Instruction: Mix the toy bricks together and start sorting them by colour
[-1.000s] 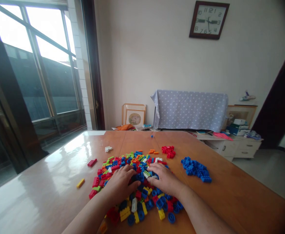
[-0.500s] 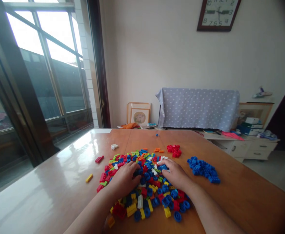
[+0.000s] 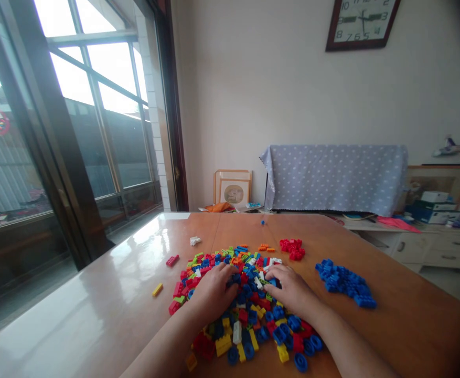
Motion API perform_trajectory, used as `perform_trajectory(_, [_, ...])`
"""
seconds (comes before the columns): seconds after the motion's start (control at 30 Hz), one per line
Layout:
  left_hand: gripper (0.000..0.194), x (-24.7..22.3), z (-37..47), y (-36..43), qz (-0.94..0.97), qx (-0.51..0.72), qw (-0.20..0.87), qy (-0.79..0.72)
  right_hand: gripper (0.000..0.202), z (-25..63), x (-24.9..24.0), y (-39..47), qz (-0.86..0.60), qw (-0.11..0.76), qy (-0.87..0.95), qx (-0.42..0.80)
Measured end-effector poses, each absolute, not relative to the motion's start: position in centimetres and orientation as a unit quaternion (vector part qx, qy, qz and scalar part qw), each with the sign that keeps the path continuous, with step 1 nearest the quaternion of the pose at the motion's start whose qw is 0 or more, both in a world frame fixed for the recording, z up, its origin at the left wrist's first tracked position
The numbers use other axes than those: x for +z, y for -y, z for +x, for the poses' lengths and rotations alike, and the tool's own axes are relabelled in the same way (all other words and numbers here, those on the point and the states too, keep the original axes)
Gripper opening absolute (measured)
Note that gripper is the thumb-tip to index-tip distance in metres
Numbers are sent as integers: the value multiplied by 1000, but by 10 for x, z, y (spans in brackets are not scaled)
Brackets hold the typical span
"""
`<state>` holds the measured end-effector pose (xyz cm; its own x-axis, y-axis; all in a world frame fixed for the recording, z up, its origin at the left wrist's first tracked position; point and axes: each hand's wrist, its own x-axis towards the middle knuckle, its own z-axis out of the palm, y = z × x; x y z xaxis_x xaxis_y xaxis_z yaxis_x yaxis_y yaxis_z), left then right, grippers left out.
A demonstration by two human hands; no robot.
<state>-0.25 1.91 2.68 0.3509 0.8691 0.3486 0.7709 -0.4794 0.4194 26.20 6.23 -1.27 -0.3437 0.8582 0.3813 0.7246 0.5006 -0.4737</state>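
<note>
A large mixed pile of toy bricks (image 3: pixel 255 311) in red, blue, yellow, green, orange and white covers the near middle of the table. My left hand (image 3: pixel 216 290) rests on the left part of the pile, fingers curled over some blue pieces; what it holds, if anything, is hidden. Over the right part, my right hand (image 3: pixel 290 285) has thumb and fingers apart, touching the bricks around a blue piece. To the right lies a group of blue bricks (image 3: pixel 344 282), and behind the pile a smaller group of red bricks (image 3: pixel 292 249).
On the wooden table (image 3: pixel 111 310), a yellow brick (image 3: pixel 157 290), a red brick (image 3: pixel 172 260) and white pieces (image 3: pixel 194 240) lie left of the pile. Orange bricks (image 3: pixel 266 248) and a tiny blue piece (image 3: pixel 263 222) are behind it. A cloth-covered object (image 3: pixel 335 178) stands beyond.
The camera view has turned slightly left, so everything appears further right. Both hands remain at the same parts of the pile, with little visible movement.
</note>
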Motion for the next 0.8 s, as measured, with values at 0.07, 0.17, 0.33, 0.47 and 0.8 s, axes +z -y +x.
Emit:
perform_trajectory(0.07, [29, 27, -1, -18, 815, 268, 92, -505, 12, 260, -15, -64, -489, 301, 812, 104])
perform_trajectory(0.17, [30, 28, -1, -17, 814, 269, 94, -506, 10, 257, -17, -65, -486, 298, 816, 98])
perform_trajectory(0.33, [31, 31, 1, -14, 823, 252, 81, -502, 12, 258, -19, -65, -477, 297, 822, 92])
perform_trajectory(0.47, [31, 32, 4, -10, 832, 243, 65, -494, 16, 262, -21, -69, -466, 305, 826, 87])
perform_trajectory(0.8, [35, 38, 4, -6, 843, 252, 82, -467, 28, 256, -1, -53, -442, 363, 814, 97])
